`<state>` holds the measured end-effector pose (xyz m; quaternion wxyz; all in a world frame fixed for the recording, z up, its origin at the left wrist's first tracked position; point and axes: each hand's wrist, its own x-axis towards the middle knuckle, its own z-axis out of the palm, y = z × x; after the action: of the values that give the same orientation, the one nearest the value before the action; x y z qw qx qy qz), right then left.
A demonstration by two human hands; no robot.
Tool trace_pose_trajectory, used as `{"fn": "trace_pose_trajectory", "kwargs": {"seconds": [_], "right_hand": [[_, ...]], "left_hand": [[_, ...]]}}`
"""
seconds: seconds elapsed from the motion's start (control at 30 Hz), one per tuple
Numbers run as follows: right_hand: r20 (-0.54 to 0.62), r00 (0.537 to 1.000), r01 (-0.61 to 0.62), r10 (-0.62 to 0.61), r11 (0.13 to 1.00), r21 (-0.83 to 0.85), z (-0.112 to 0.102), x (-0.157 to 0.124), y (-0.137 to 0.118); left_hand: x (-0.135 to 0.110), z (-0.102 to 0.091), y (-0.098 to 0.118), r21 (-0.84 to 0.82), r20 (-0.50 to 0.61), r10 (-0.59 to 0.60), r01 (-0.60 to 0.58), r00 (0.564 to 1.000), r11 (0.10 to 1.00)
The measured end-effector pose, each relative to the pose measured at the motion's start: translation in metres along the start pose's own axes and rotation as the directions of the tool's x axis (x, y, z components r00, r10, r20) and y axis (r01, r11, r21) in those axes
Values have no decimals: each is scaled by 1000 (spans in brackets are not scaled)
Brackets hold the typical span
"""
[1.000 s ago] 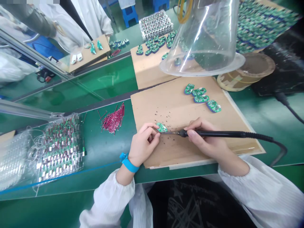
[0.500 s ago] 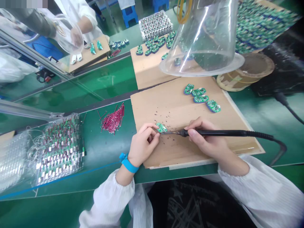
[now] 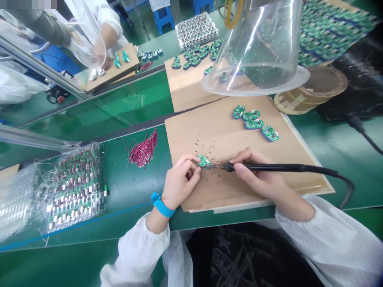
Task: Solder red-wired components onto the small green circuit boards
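My left hand (image 3: 182,179) pinches a small green circuit board (image 3: 204,160) by its edges, just above a brown cardboard sheet (image 3: 191,137). My right hand (image 3: 257,175) grips a black soldering iron (image 3: 269,168) like a pen. The iron's thin metal tip reaches the board's right edge, and its black cable (image 3: 329,172) runs off to the right. Several finished green boards (image 3: 254,121) lie on the cardboard beyond my hands. Small dark specks are scattered across the sheet. A blue wristband (image 3: 161,207) circles my left wrist.
A bagged pile of boards with wires (image 3: 74,191) and a bundle of red wires (image 3: 143,153) lie left on the green bench. A clear plastic dome (image 3: 254,48) hangs overhead. A co-worker's hand (image 3: 101,52) moves behind a glass partition (image 3: 38,63).
My right hand and the iron have shifted slightly left, and the cable has moved with them. The co-worker's hand has come in at the upper left behind a clear dome.
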<state>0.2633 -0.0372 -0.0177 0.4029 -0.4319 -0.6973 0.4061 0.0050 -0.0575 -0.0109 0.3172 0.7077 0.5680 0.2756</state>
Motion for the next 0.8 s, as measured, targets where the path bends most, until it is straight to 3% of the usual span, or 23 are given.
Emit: {"fn": "trace_pose_trajectory", "kwargs": {"seconds": [0.8], "right_hand": [[-23,1000,-9,10,1000,23,1,1,1]], "left_hand": [[-1,-2,-3,-26,29,0,1,1000,1000]]}}
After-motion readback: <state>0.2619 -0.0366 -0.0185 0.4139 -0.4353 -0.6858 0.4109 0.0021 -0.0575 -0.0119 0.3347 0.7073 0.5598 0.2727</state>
